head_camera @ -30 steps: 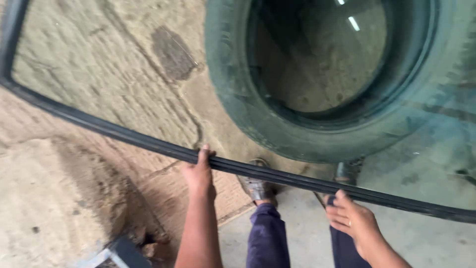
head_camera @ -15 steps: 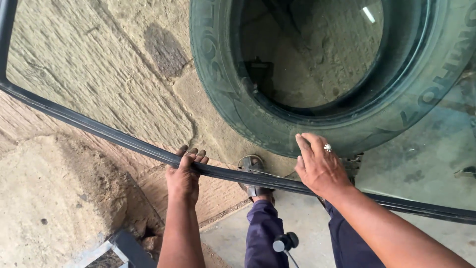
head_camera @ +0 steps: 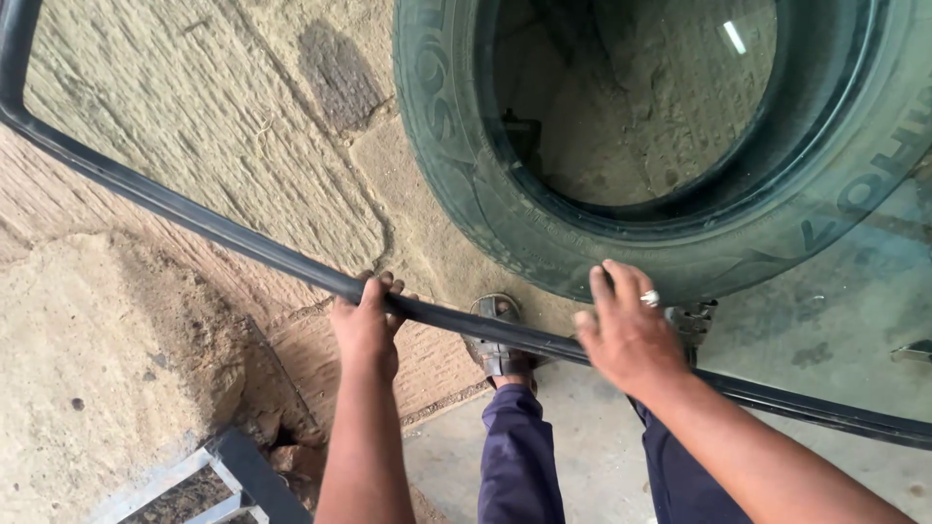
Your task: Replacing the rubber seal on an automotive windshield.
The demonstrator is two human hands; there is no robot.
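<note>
I hold a large glass pane, seen through from above; its edge carries a black rubber seal (head_camera: 204, 225) that runs from the upper left down to the lower right. My left hand (head_camera: 366, 325) curls its fingers over this seal near the middle. My right hand (head_camera: 626, 330), with a ring on one finger, lies with its fingers on the glass and over the seal further right. Through the glass I see a dark tyre (head_camera: 466, 175) lying on the floor beyond the edge.
My legs in dark blue trousers (head_camera: 519, 456) and a sandalled foot (head_camera: 495, 335) stand below the pane. Rough stone and brick floor (head_camera: 146, 388) lies to the left, smooth concrete (head_camera: 573, 456) under me. A grey metal frame (head_camera: 228, 475) sits at the lower left.
My right hand moved up from the lower right and settled on the glass by the seal. The left hand stayed on the seal. The view drew nearer to the tyre.
</note>
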